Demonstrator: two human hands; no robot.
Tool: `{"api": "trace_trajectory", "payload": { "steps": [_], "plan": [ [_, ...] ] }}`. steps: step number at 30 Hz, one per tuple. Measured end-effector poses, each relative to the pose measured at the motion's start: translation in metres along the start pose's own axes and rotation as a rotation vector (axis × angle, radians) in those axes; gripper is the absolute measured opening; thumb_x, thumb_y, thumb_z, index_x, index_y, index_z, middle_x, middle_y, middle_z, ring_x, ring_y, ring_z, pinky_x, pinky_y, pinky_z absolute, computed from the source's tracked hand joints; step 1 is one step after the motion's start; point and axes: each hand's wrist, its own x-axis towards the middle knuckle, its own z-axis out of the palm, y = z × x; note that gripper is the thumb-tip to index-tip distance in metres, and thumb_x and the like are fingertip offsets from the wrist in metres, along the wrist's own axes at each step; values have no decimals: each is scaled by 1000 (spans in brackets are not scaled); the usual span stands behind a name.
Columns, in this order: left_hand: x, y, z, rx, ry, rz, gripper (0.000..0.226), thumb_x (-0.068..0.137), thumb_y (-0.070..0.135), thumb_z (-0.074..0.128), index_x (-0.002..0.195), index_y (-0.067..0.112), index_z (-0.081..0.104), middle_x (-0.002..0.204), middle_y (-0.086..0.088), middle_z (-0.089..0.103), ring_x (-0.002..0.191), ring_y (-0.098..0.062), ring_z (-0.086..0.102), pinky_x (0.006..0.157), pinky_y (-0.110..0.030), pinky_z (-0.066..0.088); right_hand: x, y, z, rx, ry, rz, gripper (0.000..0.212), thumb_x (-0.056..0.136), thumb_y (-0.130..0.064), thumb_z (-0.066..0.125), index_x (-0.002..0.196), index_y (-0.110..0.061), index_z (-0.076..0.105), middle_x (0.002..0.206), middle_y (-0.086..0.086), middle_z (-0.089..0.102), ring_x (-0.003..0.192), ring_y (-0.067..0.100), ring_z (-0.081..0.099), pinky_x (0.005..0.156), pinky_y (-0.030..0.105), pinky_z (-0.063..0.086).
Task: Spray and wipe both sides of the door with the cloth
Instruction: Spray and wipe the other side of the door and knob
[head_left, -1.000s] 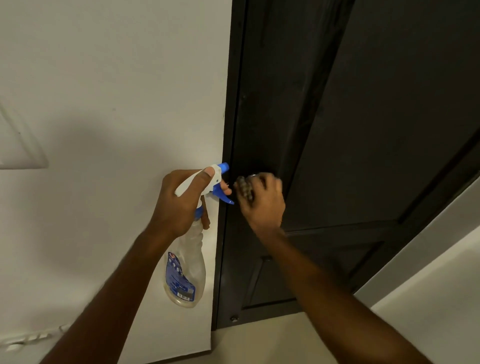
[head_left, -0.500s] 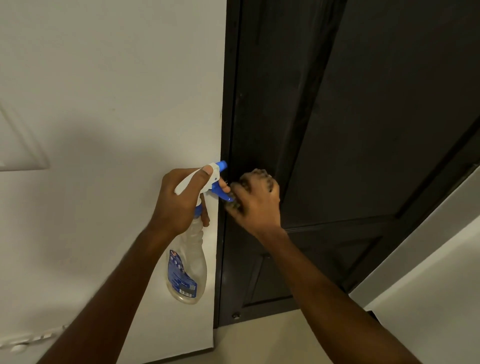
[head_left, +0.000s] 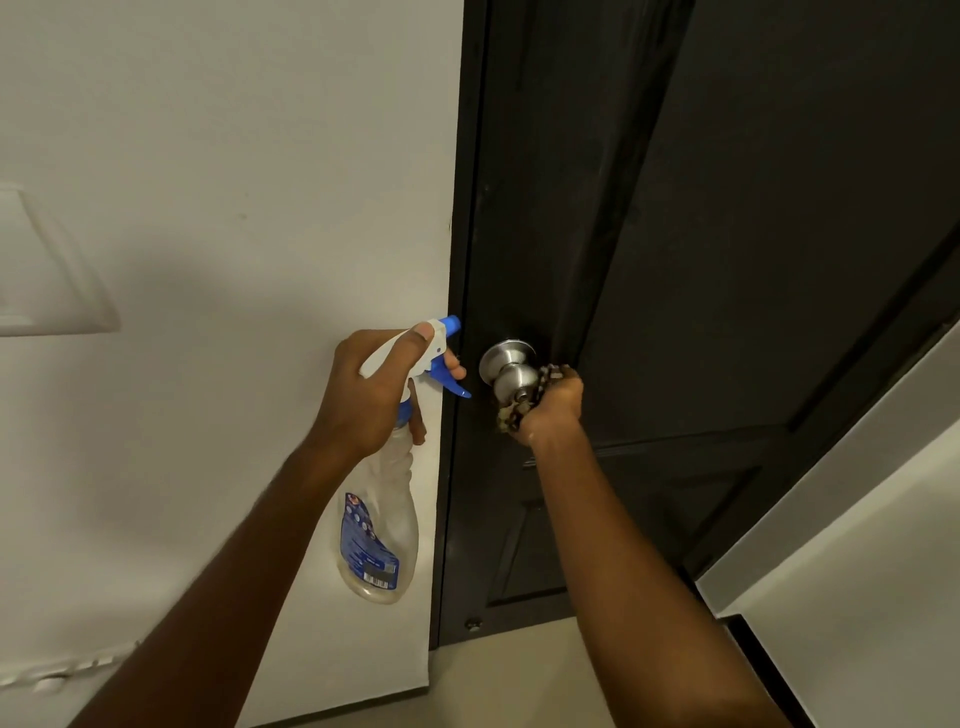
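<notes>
The dark brown panelled door (head_left: 753, 218) fills the right half of the view, with a silver round knob (head_left: 511, 366) near its left edge. My left hand (head_left: 371, 387) grips a clear spray bottle (head_left: 382, 519) with a blue label by its white and blue trigger head, nozzle pointing at the door edge. My right hand (head_left: 553, 408) holds a bunched patterned cloth (head_left: 524, 402) pressed against the underside and right side of the knob. Most of the cloth is hidden inside my fist.
A white wall (head_left: 234, 208) lies left of the door frame, with a pale switch plate (head_left: 47, 270) at the far left. Another white wall (head_left: 872, 545) closes in at the lower right. Beige floor (head_left: 498, 675) shows below the door.
My right hand has slid from covering the knob down and to its right, so the silver knob now shows. The left hand and bottle have stayed in place.
</notes>
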Motion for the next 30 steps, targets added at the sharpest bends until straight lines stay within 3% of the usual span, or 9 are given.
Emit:
{"api": "trace_trajectory", "payload": {
  "steps": [2, 5, 8, 10, 13, 19, 23, 27, 30],
  "plan": [
    [2, -5, -3, -6, -15, -9, 31, 104, 9, 44, 79, 24, 54, 50, 30, 56, 59, 8, 60, 63, -8, 45, 3, -14, -5, 39, 23, -106, 46, 94, -50, 55, 128, -19, 63, 123, 8, 68, 101, 27, 66, 88, 41, 55],
    [0, -6, -2, 59, -47, 27, 33, 102, -5, 38, 96, 23, 54, 53, 29, 60, 65, 15, 60, 66, -2, 45, -17, -18, 2, -66, 101, -659, 36, 97, -50, 58, 125, -26, 56, 120, -1, 60, 104, 17, 62, 93, 41, 54],
    [-1, -4, -2, 48, 10, 30, 21, 102, 8, 46, 89, 13, 61, 59, 15, 55, 60, 9, 60, 62, -4, 45, -21, 8, -1, -805, -115, -1229, 35, 96, -44, 64, 122, -21, 60, 122, 0, 54, 114, 15, 53, 97, 38, 47],
    [-1, -6, -2, 64, 39, 48, 28, 101, 16, 48, 77, 24, 58, 62, 10, 54, 59, 8, 59, 62, -7, 44, -6, 27, -16, -1247, -211, -1413, 43, 89, -34, 73, 126, -17, 60, 131, 8, 50, 125, 23, 46, 100, 36, 42],
    [-1, -4, -2, 53, 41, 39, 41, 103, 4, 42, 74, 29, 55, 61, 12, 53, 56, 7, 60, 56, -6, 44, -9, 39, -17, -985, -140, -1292, 43, 91, -28, 72, 128, -11, 58, 131, 11, 48, 120, 20, 46, 94, 27, 43],
    [-5, -4, -2, 34, 11, 34, 37, 103, 0, 39, 82, 25, 57, 49, 21, 58, 54, 5, 61, 54, -8, 46, -37, 49, -24, -651, -33, -882, 46, 100, -38, 61, 138, -15, 48, 129, 3, 45, 113, 19, 55, 89, 35, 53],
    [-15, -4, 3, -36, -16, -34, 31, 103, 3, 40, 86, 24, 56, 53, 18, 61, 52, 6, 61, 50, -8, 48, -42, 18, -79, -902, -262, -752, 22, 100, -33, 62, 117, -19, 60, 119, 1, 53, 104, 12, 60, 94, 36, 55],
    [-31, -26, 2, -23, -78, 22, 32, 83, 56, 57, 88, 25, 59, 69, 23, 67, 57, -1, 65, 50, -12, 52, -73, -11, -101, -966, -455, -561, 17, 94, -29, 69, 104, -15, 68, 120, 3, 43, 104, 7, 57, 83, 15, 54],
    [-46, -36, -1, 39, -79, 18, 28, 84, 50, 65, 91, 23, 63, 66, 9, 65, 48, -15, 62, 48, -25, 56, -103, -5, -99, -713, -536, -316, 38, 86, -38, 69, 117, -14, 68, 123, 10, 66, 110, 24, 68, 97, 40, 56]
  ]
}}
